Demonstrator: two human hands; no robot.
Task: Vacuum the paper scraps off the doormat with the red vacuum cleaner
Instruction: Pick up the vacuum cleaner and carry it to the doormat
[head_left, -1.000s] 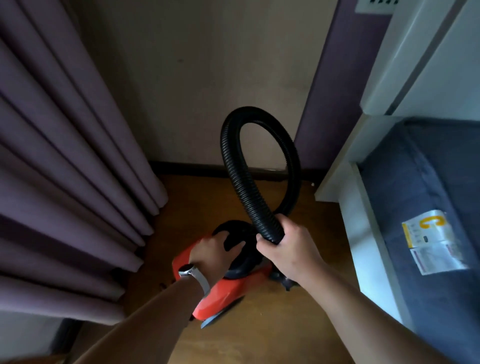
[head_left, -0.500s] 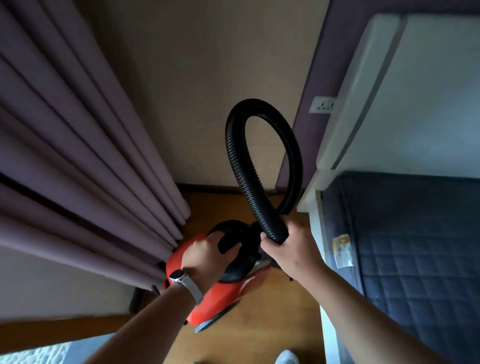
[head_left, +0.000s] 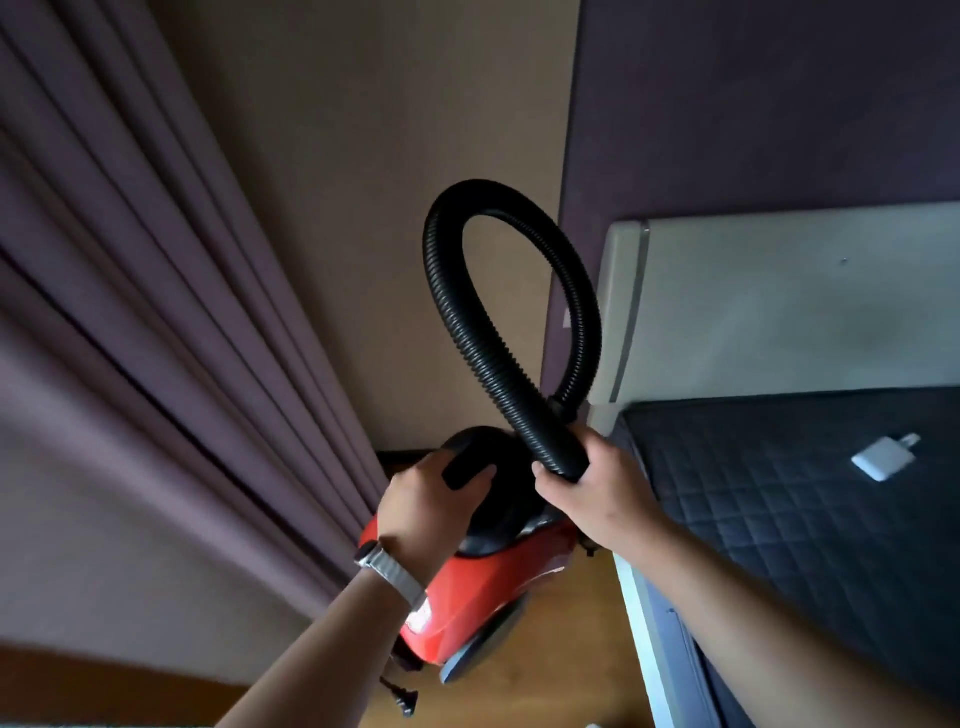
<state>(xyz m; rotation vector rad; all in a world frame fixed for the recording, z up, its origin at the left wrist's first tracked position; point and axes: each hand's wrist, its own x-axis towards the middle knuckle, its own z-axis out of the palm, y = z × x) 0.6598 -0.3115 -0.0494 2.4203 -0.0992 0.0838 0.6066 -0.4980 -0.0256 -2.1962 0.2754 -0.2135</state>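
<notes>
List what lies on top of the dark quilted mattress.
One small white charger lies on the mattress, toward its head end. The right forearm crosses in front of the near left part, so anything lying there is hidden.

One wide-angle camera sits on the person's head, looking forward and down. It hangs close above the left hand (head_left: 423, 512) and right hand (head_left: 602, 493), facing the curtain (head_left: 156, 364).

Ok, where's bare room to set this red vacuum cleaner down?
Bare wooden floor lies between the red vacuum cleaner and the white bed frame. The dark quilted mattress is free apart from a small white charger. Tight on the left, where purple curtain folds hang beside the vacuum.
</notes>
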